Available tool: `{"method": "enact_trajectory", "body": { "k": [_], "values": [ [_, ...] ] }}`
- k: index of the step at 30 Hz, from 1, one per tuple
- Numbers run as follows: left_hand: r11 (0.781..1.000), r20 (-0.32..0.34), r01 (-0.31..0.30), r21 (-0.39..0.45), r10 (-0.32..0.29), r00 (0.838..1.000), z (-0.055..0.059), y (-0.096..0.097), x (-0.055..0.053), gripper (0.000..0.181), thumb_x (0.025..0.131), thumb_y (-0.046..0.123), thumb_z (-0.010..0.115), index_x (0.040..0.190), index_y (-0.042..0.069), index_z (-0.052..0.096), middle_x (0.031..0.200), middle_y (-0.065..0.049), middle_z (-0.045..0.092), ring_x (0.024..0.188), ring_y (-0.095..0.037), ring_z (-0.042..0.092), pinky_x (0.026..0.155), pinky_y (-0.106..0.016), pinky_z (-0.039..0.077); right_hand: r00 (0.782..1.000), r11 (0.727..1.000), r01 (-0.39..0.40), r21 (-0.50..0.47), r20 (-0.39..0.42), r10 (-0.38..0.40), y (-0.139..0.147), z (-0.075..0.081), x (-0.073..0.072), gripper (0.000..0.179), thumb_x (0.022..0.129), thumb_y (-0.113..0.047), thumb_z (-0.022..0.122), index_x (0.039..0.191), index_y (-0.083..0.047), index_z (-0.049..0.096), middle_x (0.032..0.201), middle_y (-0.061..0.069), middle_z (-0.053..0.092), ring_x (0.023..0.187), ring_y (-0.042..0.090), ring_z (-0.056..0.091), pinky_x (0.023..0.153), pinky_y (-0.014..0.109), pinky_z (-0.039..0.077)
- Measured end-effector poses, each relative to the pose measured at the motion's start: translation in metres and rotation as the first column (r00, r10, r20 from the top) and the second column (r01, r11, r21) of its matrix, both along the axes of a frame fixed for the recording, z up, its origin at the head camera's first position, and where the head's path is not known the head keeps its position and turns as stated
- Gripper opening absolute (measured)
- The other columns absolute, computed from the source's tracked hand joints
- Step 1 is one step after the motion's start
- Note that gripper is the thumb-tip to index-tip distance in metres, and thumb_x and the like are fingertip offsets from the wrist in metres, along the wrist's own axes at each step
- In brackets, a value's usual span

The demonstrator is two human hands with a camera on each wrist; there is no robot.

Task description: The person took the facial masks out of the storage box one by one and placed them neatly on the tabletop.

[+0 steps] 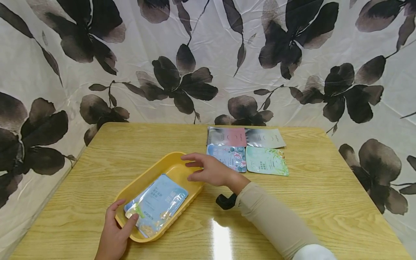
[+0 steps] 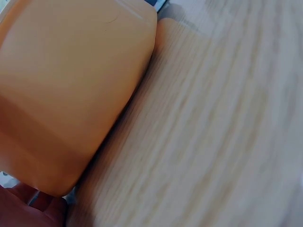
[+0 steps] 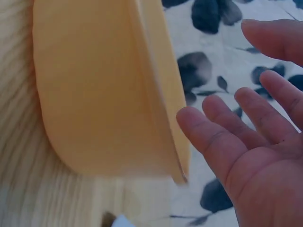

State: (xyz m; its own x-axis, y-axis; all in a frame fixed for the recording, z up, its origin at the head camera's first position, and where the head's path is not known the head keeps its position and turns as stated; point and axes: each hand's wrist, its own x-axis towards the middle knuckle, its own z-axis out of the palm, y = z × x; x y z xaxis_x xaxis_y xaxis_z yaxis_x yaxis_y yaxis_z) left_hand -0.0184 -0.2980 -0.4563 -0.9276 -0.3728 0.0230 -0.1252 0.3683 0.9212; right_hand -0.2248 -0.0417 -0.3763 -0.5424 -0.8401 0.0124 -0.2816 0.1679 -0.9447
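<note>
A yellow plastic basket [image 1: 156, 169] stands slanted on the table, holding light-blue face-mask packets [image 1: 159, 206] stacked flat toward its near end. My left hand [image 1: 115, 229] grips the near-left end of the basket, thumb over the rim and fingers along the outside. In the left wrist view, fingertips [image 2: 45, 203] show at the basket's lower corner. Over the far right end hovers my right hand [image 1: 211, 169], fingers spread and nothing held. The right wrist view has this hand's fingertips [image 3: 189, 118] close to the basket's rim.
Right of the basket lie several more packets in two rows: a silver-pink one [image 1: 227, 137], a silver-green one [image 1: 264, 138], a blue floral one [image 1: 229, 157] and a green one [image 1: 267, 160]. Behind the wooden table [image 1: 312, 202] hangs a floral cloth [image 1: 195, 47].
</note>
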Motion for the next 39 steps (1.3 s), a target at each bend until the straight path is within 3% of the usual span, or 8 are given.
{"method": "enact_trajectory", "body": {
  "k": [9,17,25,32,39],
  "values": [
    [1.000,-0.027,0.009,0.022,-0.009,1.000,0.000,0.001,0.000,0.057,0.102,0.010,0.058,0.145,-0.002,0.023,0.134,-0.029,0.042,0.101,0.010,0.047,0.082,-0.005,0.040,0.994,0.975,-0.048,0.219,-0.087,0.068,-0.034,-0.008,0.005,0.065,0.091,-0.010,0.074,0.150,-0.010,0.044,0.152,0.001,0.045,0.129,0.018,0.052,0.092,0.022,0.049],
    [0.999,-0.025,0.016,0.035,-0.015,1.000,0.000,0.000,0.000,0.057,0.103,0.009,0.057,0.146,-0.002,0.022,0.132,-0.028,0.044,0.100,0.007,0.050,0.081,-0.007,0.042,0.988,0.943,-0.058,0.328,-0.119,0.103,-0.048,-0.011,0.006,0.062,0.092,-0.011,0.074,0.148,-0.013,0.048,0.149,0.002,0.048,0.126,0.017,0.055,0.092,0.021,0.048],
    [0.999,-0.021,0.012,0.040,-0.011,1.000,0.001,0.001,0.000,0.058,0.102,0.010,0.058,0.146,-0.002,0.022,0.133,-0.028,0.043,0.100,0.008,0.049,0.082,-0.006,0.041,0.974,0.868,-0.096,0.487,-0.134,0.183,-0.058,-0.010,0.006,0.062,0.092,-0.015,0.075,0.148,-0.018,0.049,0.152,0.001,0.045,0.123,0.017,0.057,0.094,0.023,0.046],
    [0.998,-0.039,0.018,0.052,-0.016,0.999,0.001,0.001,0.001,0.057,0.103,0.008,0.057,0.146,-0.003,0.021,0.134,-0.029,0.040,0.101,0.008,0.049,0.081,-0.007,0.042,0.969,0.839,-0.110,0.533,-0.129,0.209,-0.064,-0.013,0.006,0.061,0.090,-0.016,0.077,0.145,-0.019,0.051,0.150,0.004,0.046,0.118,0.015,0.059,0.094,0.022,0.045],
    [0.999,-0.027,0.013,0.047,-0.011,1.000,0.001,0.001,0.000,0.057,0.102,0.009,0.058,0.146,-0.003,0.022,0.135,-0.028,0.039,0.101,0.007,0.048,0.082,-0.007,0.041,0.972,0.836,-0.105,0.539,-0.123,0.201,-0.065,-0.012,0.006,0.057,0.090,-0.016,0.077,0.142,-0.018,0.054,0.149,0.004,0.047,0.120,0.014,0.058,0.097,0.022,0.044]
  ]
}}
